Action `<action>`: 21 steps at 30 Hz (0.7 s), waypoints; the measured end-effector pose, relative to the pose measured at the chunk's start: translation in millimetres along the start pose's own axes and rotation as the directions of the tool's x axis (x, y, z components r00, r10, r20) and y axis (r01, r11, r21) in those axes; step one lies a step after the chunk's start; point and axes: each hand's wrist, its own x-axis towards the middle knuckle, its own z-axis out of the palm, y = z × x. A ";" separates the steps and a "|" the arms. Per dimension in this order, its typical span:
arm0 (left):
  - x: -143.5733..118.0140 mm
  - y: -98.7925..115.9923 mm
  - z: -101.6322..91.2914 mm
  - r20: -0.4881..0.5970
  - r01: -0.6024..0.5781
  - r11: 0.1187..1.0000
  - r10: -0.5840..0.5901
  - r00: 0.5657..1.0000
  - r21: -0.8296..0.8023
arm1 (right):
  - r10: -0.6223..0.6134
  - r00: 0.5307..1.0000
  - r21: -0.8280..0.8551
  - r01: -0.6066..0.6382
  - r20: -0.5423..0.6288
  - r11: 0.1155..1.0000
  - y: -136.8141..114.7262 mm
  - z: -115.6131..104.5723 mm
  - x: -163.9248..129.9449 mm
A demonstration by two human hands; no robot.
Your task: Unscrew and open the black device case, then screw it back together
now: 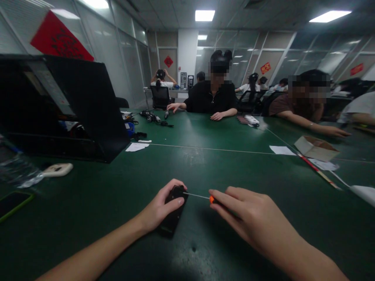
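Note:
My left hand [160,208] grips a small black device [172,218] that rests on the green table [205,164] near the front edge. My right hand [249,220] holds a thin screwdriver [202,197] with an orange collar. Its metal shaft points left and its tip touches the top end of the black device, under my left thumb. Both forearms come in from the bottom of the view.
A large black case [64,109] stands open at the left, with a beige object [58,169], a plastic bag and a phone [13,203] in front of it. A cardboard box [315,147] and papers lie at the right. Other people sit across the table.

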 end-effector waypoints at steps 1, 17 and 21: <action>-1.3 0.2 0.0 0.008 0.008 1.000 -0.008 1.000 0.004 | -0.019 0.999 -0.040 0.018 -0.034 0.999 1.4 -6.2 -1.6; -4.3 3.6 -0.2 0.026 0.011 0.997 -0.013 1.000 0.071 | -0.148 0.983 -0.169 0.128 -0.108 0.977 -9.0 -16.9 1.8; -3.6 6.0 -0.2 0.066 0.046 0.998 -0.049 0.997 0.035 | -0.178 0.979 -0.180 0.158 -0.100 0.971 -8.1 -19.5 -0.1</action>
